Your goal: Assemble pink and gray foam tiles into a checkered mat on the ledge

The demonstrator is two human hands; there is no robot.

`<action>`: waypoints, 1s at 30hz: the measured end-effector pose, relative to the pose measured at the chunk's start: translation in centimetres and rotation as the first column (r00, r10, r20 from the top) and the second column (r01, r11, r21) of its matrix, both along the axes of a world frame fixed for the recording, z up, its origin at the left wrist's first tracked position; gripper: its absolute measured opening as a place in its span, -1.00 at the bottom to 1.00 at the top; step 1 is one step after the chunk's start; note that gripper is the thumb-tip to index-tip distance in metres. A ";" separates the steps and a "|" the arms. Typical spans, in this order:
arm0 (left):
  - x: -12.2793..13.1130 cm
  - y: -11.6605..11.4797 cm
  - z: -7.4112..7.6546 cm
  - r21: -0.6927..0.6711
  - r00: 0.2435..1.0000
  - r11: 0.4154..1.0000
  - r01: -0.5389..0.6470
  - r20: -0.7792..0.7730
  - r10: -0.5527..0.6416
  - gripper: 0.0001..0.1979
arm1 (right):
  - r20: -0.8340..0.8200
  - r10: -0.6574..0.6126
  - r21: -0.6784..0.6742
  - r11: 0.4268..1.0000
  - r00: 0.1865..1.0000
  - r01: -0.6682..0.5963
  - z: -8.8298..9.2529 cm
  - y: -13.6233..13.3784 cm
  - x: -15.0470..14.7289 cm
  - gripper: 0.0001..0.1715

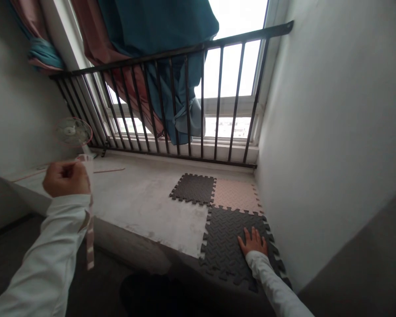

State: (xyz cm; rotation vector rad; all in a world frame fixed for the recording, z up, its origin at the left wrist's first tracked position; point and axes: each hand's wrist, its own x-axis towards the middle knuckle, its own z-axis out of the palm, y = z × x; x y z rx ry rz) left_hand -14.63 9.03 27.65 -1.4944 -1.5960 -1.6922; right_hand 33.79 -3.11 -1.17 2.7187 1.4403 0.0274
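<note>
Right hand (254,243) spread flat on the foam tile (225,233), beige tile (236,194) at its eleven o'clock; left hand (66,178) clenches a strip (90,244) dangling toward six o'clock! Foam tile's dark, jigsaw-edged (strip pinkish, blurred).

Left arm (41,259): enters at lower left, forearm angled up and away from the body, covered by a white sleeve (66,224). Left hand (65,179): raised, fingers curled into a closed fist. Right arm (277,284): enters at lower right, extended forward and slanting inward, likewise white-sleeved. Right hand (253,244): lower than the left, palm down, fingers (258,234) spread and pointing forward, thumb (240,242) set apart toward the left.
</note>
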 end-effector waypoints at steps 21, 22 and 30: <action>32.4 8.3 -26.6 -0.898 0.538 0.440 0.001 -0.370 -0.757 -0.75 | 0.066 0.066 0.132 0.988 0.996 -0.074 -4.0 0.2 1.4 -0.32; 32.6 8.4 -26.9 -0.905 0.550 0.425 0.000 -0.355 -0.756 -0.75 | 0.066 0.062 0.129 0.989 0.996 -0.070 -4.0 0.2 1.4 -0.32; 35.5 9.0 -26.4 -0.943 0.647 0.331 -0.026 -0.268 -0.713 -0.75 | 0.011 0.049 0.044 0.998 0.999 -0.049 -2.5 0.0 1.0 -0.31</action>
